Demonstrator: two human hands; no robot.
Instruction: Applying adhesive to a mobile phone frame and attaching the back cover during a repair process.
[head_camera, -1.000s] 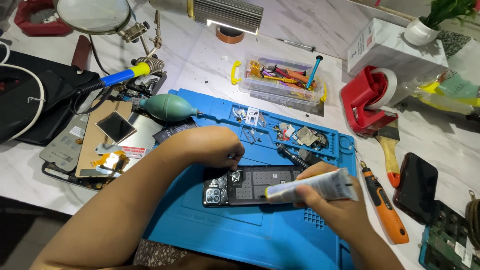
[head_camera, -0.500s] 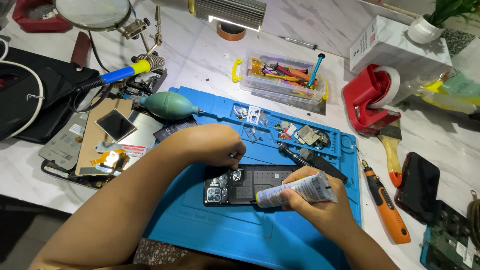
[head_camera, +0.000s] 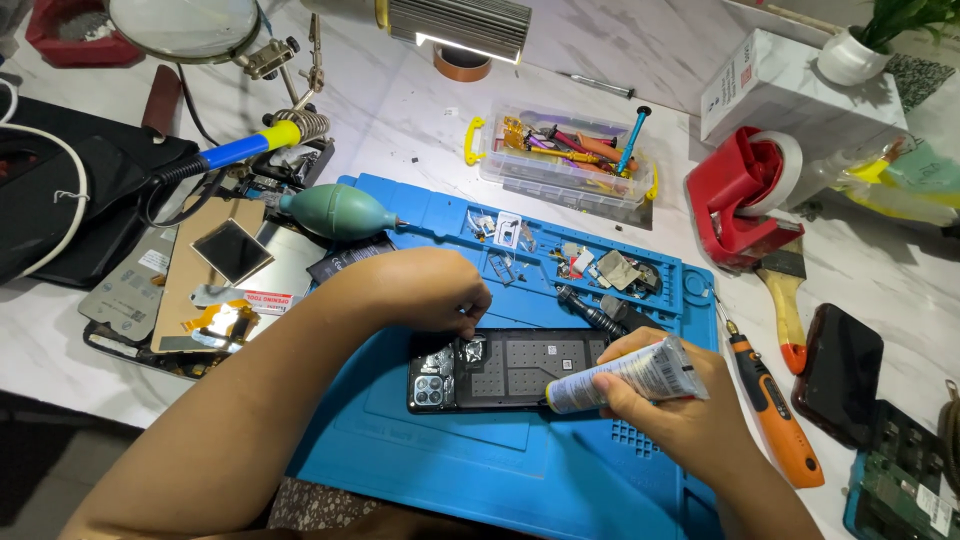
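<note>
An opened black phone (head_camera: 505, 372), back cover off, lies flat on the blue work mat (head_camera: 480, 470). My left hand (head_camera: 425, 290) rests on the phone's upper left edge, fingers curled down against it. My right hand (head_camera: 672, 405) squeezes a white glue tube (head_camera: 625, 374), held nearly level with its nozzle end touching the phone's lower right edge.
The mat's top trays hold small parts and screws (head_camera: 585, 262). A green air blower (head_camera: 335, 211), phone screens and panels (head_camera: 215, 265) lie left. An orange screwdriver (head_camera: 772, 413), brush (head_camera: 785, 300), red tape dispenser (head_camera: 745, 195), dark phone (head_camera: 840, 372) sit right. A clear tool box (head_camera: 565, 160) stands behind.
My right hand has lowered the glue tube and moved it left, from above the phone's right end down to its lower edge. My left hand has stayed on the phone.
</note>
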